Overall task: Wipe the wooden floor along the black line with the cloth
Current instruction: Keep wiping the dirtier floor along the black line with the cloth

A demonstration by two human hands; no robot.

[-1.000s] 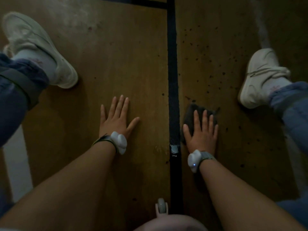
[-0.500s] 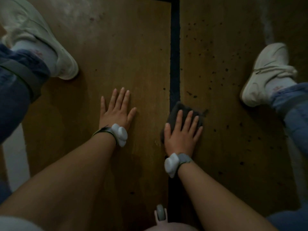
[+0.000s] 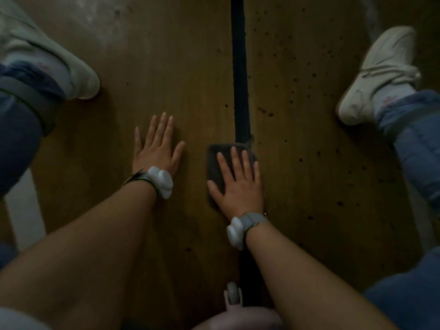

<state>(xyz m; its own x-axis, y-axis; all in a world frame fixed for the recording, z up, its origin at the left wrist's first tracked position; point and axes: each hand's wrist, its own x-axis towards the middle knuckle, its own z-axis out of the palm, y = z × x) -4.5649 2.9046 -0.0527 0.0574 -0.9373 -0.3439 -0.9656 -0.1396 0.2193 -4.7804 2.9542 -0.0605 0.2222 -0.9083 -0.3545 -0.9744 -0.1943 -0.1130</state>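
right hand (image 3: 238, 184): flat on the cloth (image 3: 213, 168), fingers straight, pressing, not gripping.
cloth: dark pad under my right palm, lying across the black line (image 3: 240, 79), more of it left of the line than right.
left hand (image 3: 156, 151): open, flat on the wooden floor (image 3: 166, 67), beside the line, holding nothing. I read it as a prop.
line axis: runs straight away from me, between the shoes.
key relation: uncovered line sits directly ahead of the right fingertips; the right hand is nearer.
next, my guess: push forward along that axis.
risk: dark specks (image 3: 297, 79) lie right of the line; a centred pass may miss them.
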